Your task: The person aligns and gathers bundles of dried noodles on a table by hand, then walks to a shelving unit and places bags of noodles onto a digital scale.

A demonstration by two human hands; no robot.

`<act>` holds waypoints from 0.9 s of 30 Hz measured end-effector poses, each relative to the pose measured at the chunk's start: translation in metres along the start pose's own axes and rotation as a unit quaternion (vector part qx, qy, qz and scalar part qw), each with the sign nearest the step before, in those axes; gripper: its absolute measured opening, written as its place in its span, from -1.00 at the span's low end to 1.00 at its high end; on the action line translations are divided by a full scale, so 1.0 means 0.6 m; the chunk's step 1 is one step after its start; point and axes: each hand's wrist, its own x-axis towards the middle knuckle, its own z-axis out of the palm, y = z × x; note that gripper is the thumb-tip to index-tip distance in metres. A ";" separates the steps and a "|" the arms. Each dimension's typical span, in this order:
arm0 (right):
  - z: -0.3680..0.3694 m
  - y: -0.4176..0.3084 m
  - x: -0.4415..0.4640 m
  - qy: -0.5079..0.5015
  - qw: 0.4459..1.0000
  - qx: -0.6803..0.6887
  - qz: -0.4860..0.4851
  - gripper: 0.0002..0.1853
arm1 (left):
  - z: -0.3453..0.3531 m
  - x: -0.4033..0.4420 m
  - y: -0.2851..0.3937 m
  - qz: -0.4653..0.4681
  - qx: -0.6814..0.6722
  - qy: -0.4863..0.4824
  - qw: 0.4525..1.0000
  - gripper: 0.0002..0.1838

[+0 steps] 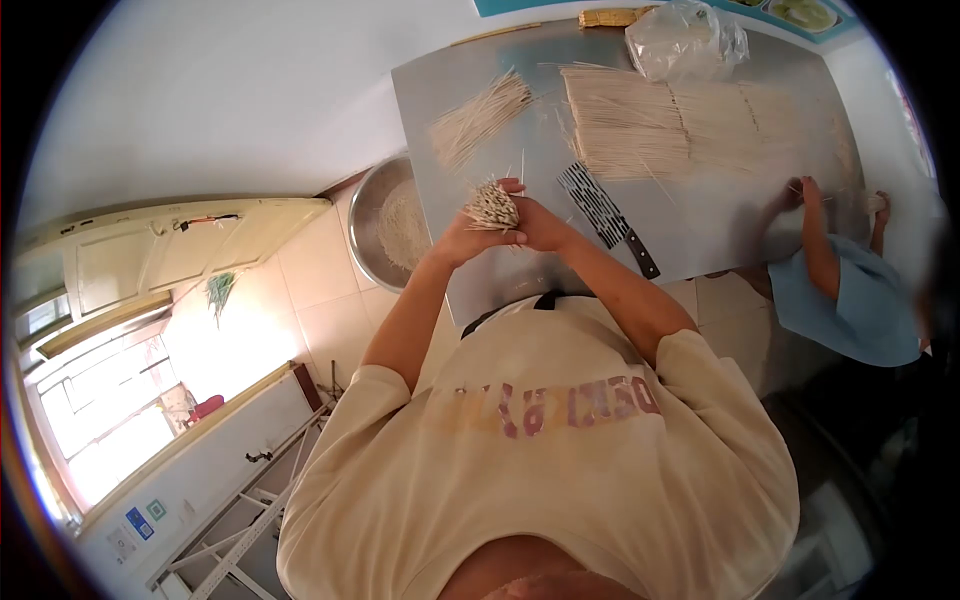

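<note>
Your left hand (460, 240) and right hand (541, 225) together grip a dried-noodle bundle (493, 208), left of the black-handled cleaver (593, 205) on the metal table (540, 125).

- Clear plastic bag (690, 48), crumpled, on the far part of the metal table (710, 235);
- golden packet (612, 18), just beside the bag;
- teal-edged poster (800, 14), on the wall beyond; only partly in view;
- person in blue clothing (840, 310), at the right end of the table;
- cream panelled door (110, 255), at left;
- green tufted item (220, 293), near the door; nature unclear;
- bright window (105, 410), at lower left;
- blue sticker (139, 523) and green sticker (156, 511), side by side;
- white metal frame (240, 535), ladder-like.
</note>
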 end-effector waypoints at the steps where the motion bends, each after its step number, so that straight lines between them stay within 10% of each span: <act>1: -0.007 0.009 -0.010 -0.024 0.997 -0.065 -0.027 -0.53 | 0.005 0.002 -0.014 -0.002 -0.003 0.001 1.000 -0.09; 17: -0.040 0.007 -0.025 -0.073 0.997 -0.003 0.008 -0.57 | -0.028 0.003 -0.088 0.112 0.340 0.001 0.934 -0.32; 20: -0.056 0.058 -0.002 -0.135 0.953 -0.269 0.011 -0.45 | -0.043 0.039 -0.094 0.116 0.353 -0.007 0.928 -0.28; 22: -0.067 0.095 0.000 0.018 0.950 -0.280 -0.141 -0.40 | -0.044 0.056 -0.069 0.151 0.383 -0.021 0.911 -0.24; 27: -0.094 -0.164 -0.025 0.050 0.990 -0.132 -0.021 -0.38 | -0.019 0.106 0.102 0.216 0.318 -0.029 0.923 -0.24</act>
